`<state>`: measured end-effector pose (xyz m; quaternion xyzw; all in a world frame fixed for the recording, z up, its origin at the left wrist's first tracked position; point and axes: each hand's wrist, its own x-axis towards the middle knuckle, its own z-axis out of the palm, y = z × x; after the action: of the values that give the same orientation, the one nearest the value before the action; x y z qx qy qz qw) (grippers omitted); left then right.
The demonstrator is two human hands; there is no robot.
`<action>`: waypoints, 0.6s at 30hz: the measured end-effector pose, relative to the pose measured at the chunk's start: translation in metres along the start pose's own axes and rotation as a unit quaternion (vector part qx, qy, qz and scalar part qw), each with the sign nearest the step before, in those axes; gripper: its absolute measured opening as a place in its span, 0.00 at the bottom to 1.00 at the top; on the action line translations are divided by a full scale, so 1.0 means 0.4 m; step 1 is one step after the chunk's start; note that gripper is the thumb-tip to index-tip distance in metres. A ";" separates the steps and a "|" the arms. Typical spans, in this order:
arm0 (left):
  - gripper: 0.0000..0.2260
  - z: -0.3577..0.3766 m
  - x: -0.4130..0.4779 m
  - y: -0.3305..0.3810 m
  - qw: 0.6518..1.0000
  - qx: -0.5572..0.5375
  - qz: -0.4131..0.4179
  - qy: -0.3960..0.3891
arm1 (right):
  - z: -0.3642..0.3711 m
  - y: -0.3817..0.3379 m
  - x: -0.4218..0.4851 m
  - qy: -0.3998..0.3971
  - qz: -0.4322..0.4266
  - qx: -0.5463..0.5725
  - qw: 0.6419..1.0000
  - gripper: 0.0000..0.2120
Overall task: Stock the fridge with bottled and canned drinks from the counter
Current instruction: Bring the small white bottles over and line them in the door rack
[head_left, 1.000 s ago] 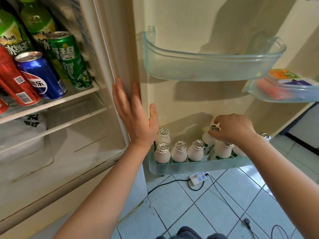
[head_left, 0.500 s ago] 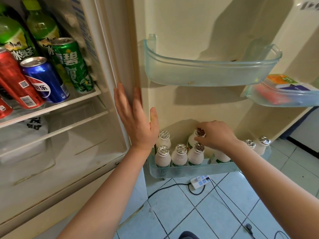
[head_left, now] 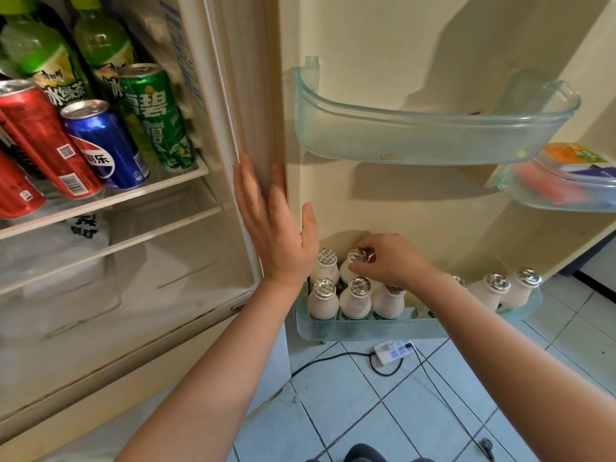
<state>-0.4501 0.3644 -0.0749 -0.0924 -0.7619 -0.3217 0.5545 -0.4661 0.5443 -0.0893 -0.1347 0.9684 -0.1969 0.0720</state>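
**Seating a small bottle in the door bin**

Reaching low with the right hand [head_left: 391, 261] into the bottom door bin [head_left: 366, 328], fingers [head_left: 370, 243] and thumb curled in a pinch round the neck of a small white bottle [head_left: 350, 271], just under its foil cap [head_left: 357, 256]. Held in the back row, just beside a neighbouring bottle [head_left: 328, 266] at the bin's left end, behind a front row of three [head_left: 355, 300], with more of the same further right [head_left: 493, 291]. Bracing with the left hand [head_left: 273, 235], laid flat on the fridge's front edge [head_left: 240, 128], fingers straight and slightly spread, gripping nothing.

Probably light and rigid, with a smooth, rounded body and a narrow base, so likely to topple against its neighbours if let go askew. Best taken at the neck or shoulder, as here. Worth keeping pressure off the foil, which looks thin enough to dent or tear. Cannot tell whether glass or plastic, so better set down gently than dropped in.

Elsewhere, cans [head_left: 100, 141] and green tea bottles [head_left: 100, 45] standing on the glass shelf [head_left: 150, 191].
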 end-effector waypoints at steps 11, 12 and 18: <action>0.22 0.000 0.000 0.002 1.000 -0.001 -0.014 -0.002 | 0.005 0.017 0.003 -0.014 0.024 0.072 0.997 0.17; 0.23 0.001 -0.002 0.000 1.000 0.000 -0.012 -0.002 | 0.002 0.020 0.003 -0.019 0.021 0.070 0.997 0.16; 0.24 0.003 -0.002 -0.006 1.000 0.002 -0.007 -0.002 | -0.001 0.022 -0.001 -0.015 0.022 0.087 0.996 0.17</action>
<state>-0.4520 0.3636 -0.0767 -0.0862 -0.7642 -0.3236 0.5513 -0.4677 0.5526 -0.0923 -0.1100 0.9492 -0.2766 0.1022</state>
